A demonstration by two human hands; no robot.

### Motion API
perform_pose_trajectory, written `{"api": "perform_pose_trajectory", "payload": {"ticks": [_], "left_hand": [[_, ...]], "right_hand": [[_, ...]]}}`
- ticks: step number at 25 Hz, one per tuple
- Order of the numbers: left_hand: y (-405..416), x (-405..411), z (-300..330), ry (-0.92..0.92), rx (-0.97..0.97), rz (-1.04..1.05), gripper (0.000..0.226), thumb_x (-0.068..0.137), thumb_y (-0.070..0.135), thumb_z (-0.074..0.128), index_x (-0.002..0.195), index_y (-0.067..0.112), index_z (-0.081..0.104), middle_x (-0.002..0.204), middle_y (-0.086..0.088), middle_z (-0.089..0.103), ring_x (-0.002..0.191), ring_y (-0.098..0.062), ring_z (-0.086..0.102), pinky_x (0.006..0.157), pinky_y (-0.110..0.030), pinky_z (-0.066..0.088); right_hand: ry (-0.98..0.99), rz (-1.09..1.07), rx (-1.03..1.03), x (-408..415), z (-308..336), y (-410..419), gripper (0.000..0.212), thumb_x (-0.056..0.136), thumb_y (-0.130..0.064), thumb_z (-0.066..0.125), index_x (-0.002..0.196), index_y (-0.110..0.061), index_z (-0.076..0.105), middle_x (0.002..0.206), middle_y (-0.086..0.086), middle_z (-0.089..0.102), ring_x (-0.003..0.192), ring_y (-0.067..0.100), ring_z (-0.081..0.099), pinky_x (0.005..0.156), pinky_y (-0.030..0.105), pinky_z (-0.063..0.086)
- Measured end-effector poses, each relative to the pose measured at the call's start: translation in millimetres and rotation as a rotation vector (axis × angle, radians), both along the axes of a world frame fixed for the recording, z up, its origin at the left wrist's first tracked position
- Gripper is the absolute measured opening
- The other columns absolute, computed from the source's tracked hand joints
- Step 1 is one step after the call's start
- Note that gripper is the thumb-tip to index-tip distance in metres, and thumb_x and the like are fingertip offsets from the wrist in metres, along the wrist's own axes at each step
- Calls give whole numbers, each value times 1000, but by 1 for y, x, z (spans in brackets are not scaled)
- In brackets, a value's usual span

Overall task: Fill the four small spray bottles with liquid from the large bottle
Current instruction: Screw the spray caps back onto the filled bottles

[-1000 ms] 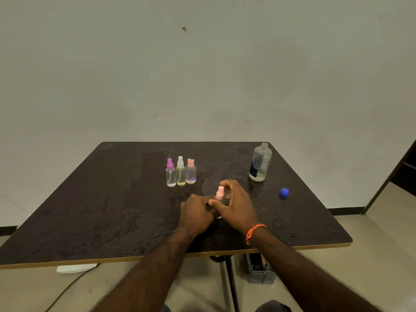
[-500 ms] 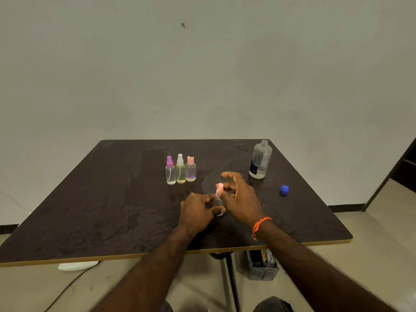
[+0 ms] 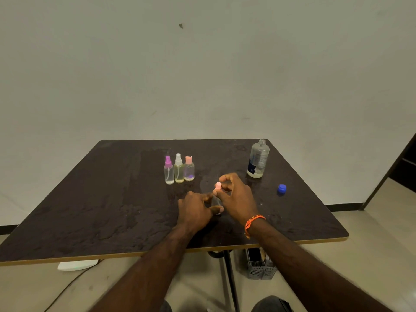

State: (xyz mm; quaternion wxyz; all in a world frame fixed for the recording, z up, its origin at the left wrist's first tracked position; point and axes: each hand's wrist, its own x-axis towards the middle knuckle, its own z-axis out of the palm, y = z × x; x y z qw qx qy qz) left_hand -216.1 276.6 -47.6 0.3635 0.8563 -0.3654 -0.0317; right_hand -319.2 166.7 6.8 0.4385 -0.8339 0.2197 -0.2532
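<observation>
A small clear spray bottle point(image 3: 216, 200) with a pink spray top point(image 3: 218, 186) stands on the dark table point(image 3: 94, 199) between my hands. My left hand point(image 3: 197, 210) grips its body. My right hand point(image 3: 237, 197) pinches the pink top with fingertips. Three more small bottles stand in a row behind: one with a purple top point(image 3: 168, 171), one with a white top point(image 3: 178, 169), one with a pink cap point(image 3: 189, 169). The large clear bottle point(image 3: 258, 159) stands uncapped at the back right, its blue cap point(image 3: 281, 189) lying on the table nearby.
Wet patches mark the table surface. Under the table stand a grey basket point(image 3: 260, 265) and the table leg point(image 3: 229, 280). A white object point(image 3: 77, 265) and a cable lie on the floor at the left. A dark doorway point(image 3: 403, 167) is at the right.
My right hand has shifted from covering the small bottle to pinching its pink top, with the fingers lifted and spread. The left hand keeps hold of the bottle's body.
</observation>
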Motion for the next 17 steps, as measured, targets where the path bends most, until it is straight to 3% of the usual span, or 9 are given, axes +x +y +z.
{"api": "perform_pose_trajectory", "payload": {"ticks": [2,4,7,11,15,17], "left_hand": [[0,1,-6,7,-20,-3,23,80,56,80,92,38,74,73,24,66,85,-10,69,90,-54,55],[-2,4,-11,2,-30,-4,35,79,63,76,99,34,75,75,22,68,85,-14,69,87,-54,56],[-4,5,-10,-15,1,0,32,80,59,79,95,31,77,81,18,71,90,-13,68,95,-54,51],[-3,4,-5,37,-5,15,31,80,52,83,101,31,79,84,17,73,86,-8,68,97,-54,50],[4,2,-7,64,-45,-56,29,81,48,82,109,41,77,81,21,74,80,0,69,91,-54,56],[7,3,-5,48,-25,-63,28,82,49,81,108,42,76,82,21,74,84,0,69,92,-52,56]], "right_hand": [[4,40,13,1,-3,-2,30,91,-18,71,114,-30,55,121,-4,67,112,6,63,85,20,54],[-38,-4,19,2,-7,-1,27,89,-18,73,107,-29,56,114,-6,70,108,3,65,90,24,56],[-87,-121,42,6,-9,1,31,82,-23,81,97,-27,55,97,-8,68,94,2,66,81,22,56],[-75,-100,57,4,-12,1,32,80,-30,83,98,-26,57,93,-12,67,89,-1,66,73,15,54],[-17,-37,51,-6,-23,0,25,86,-35,76,107,-29,63,103,-13,70,95,2,67,70,20,58],[-13,-15,98,-8,-25,2,29,88,-34,75,115,-25,66,108,-11,71,96,0,67,68,16,56]]}}
